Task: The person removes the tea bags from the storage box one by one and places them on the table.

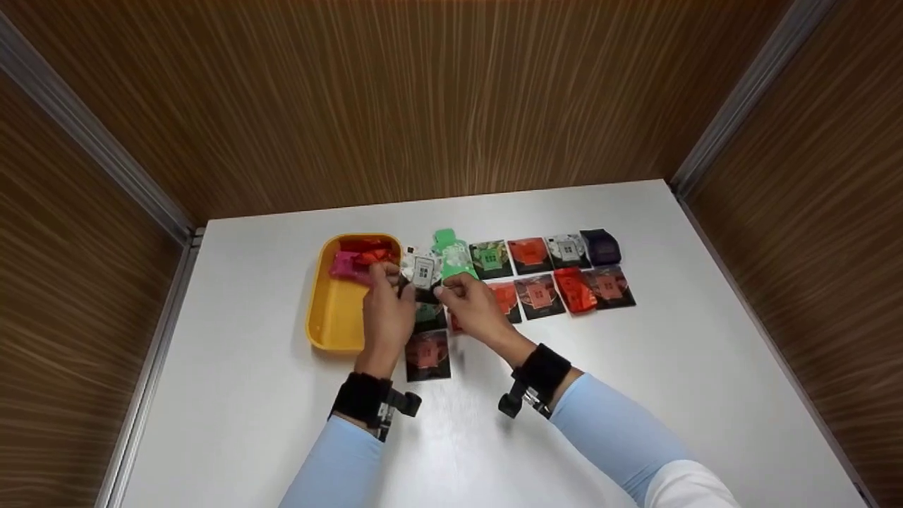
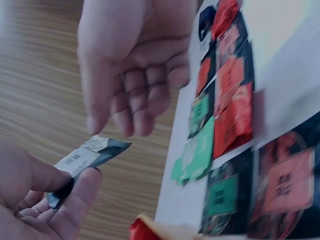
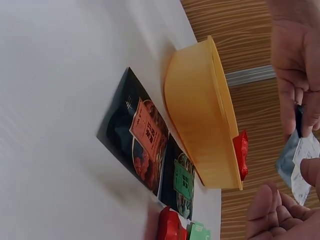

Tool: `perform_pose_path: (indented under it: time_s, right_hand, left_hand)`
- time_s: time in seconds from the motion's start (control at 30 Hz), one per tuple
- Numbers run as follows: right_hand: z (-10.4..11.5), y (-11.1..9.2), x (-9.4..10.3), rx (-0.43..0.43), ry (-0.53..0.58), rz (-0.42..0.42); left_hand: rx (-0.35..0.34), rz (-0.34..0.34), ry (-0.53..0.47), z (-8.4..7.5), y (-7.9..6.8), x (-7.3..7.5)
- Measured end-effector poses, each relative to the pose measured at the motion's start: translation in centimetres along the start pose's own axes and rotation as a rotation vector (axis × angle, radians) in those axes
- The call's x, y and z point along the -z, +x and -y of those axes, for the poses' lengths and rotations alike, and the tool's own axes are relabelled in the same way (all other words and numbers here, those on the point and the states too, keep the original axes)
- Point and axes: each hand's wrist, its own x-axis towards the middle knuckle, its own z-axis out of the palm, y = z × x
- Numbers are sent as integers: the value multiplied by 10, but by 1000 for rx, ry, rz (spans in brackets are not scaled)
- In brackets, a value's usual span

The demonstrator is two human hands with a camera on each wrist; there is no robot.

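My left hand (image 1: 388, 314) pinches a small white-and-black sachet (image 1: 421, 269) by one edge, thumb on one side and fingers on the other. In the left wrist view, the sachet (image 2: 82, 159) is tilted, its pale printed label facing up. My right hand (image 1: 478, 310) is close on the other side, fingers loosely bent. One of its fingertips is right at the sachet's edge in the left wrist view. In the right wrist view, the right thumb (image 3: 311, 170) overlaps the sachet, with the other fingers spread apart from it.
Left of the hands stands a yellow tray (image 1: 314, 310) holding red and pink packets (image 1: 347, 264). Rows of flat sachets extend right, including a green pouch (image 1: 453, 255), a crumpled red packet (image 1: 576, 291) and a dark purple packet (image 1: 601, 247). A black-and-red sachet (image 1: 427, 356) lies nearest me.
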Motion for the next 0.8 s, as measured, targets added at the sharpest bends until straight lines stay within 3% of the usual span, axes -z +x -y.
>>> perform_pose_path:
  time_s: [0.23, 0.47, 0.57, 0.8]
  right_hand:
    - [-13, -9, 12, -31, 60, -73]
    - [-32, -22, 23, -119, 173, -46]
    - [-41, -32, 26, -162, 190, -47]
    - [-68, -57, 26, -213, 111, 4]
  left_hand:
    - [4, 81, -33, 9, -18, -18]
    - [-17, 231, 145, 21, -33, -23]
    - [-82, 278, 220, 29, -42, -23]
    - [-375, 295, 493, 52, -65, -28]
